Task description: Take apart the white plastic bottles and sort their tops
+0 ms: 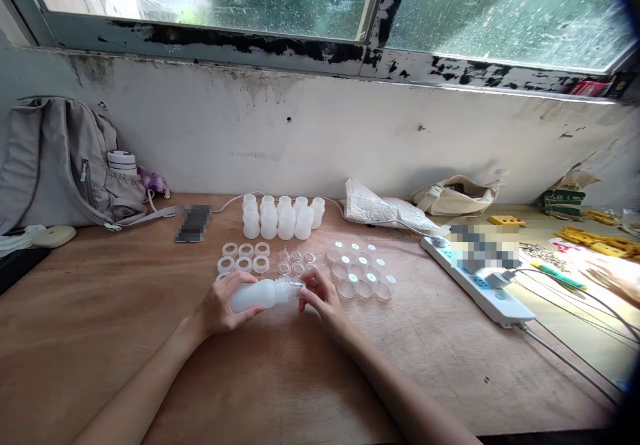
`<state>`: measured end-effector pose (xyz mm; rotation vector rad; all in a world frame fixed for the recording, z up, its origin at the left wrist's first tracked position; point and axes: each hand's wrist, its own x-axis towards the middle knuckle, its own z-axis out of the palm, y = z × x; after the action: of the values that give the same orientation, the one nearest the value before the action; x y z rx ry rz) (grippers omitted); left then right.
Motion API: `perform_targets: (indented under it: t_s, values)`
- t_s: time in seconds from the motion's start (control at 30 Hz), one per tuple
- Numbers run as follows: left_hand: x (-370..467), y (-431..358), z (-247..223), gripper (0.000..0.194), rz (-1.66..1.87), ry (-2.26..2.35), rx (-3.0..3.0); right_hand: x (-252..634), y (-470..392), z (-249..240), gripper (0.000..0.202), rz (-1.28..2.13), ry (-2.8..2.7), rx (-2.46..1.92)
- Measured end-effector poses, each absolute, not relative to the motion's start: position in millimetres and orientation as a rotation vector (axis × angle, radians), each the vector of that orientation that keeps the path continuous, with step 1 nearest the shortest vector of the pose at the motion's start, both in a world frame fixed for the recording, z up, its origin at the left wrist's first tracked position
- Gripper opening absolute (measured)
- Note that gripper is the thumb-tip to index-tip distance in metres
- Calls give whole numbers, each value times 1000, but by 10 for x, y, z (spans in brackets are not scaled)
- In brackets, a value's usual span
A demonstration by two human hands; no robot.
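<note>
My left hand is wrapped around a frosted white baby bottle, which lies tilted on its side with its mouth to the right. At that mouth, the fingers of my right hand pinch a clear nipple against the neck. Just behind my hands are white collar rings in rows on the left. Several clear nipples lie in the middle, partly hidden by my right hand. Clear round caps sit in rows on the right.
More frosted bottles stand upright in rows further back. A phone lies left of them. A white power strip with cables crosses the right side. A grey backpack, white padded bag and beige pouch line the wall.
</note>
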<state>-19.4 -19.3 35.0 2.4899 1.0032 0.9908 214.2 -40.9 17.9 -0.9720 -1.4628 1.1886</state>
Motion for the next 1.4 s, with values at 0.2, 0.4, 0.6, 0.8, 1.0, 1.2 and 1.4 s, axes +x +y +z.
perform_targets:
  t_s: [0.2,0.4,0.6,0.8,1.0,1.2,1.4]
  values:
    - [-158,-246,359,34,957,903,2503,2149,-382,138,32,1296,-1363,-1000]
    - [-87,-350,392,35,843,788,2535,2066,-448,187,37,1251,-1474,-1055]
    - [-92,-377,269,29,941,698,2622,2018,-580,311,34,1356,-1627,-920]
    - [-57,-402,258,27,1066,585,2635,1999,-578,226,32,1455,-1591,-860]
    - [-39,-397,251,26,1132,577,2626,1982,-573,158,25,1506,-1516,-802]
    - [30,-416,338,23,944,792,2467,2029,-457,173,25,1485,-1412,-847]
    - [140,-462,582,34,500,1044,1877,2113,-341,189,37,1386,-1123,-946]
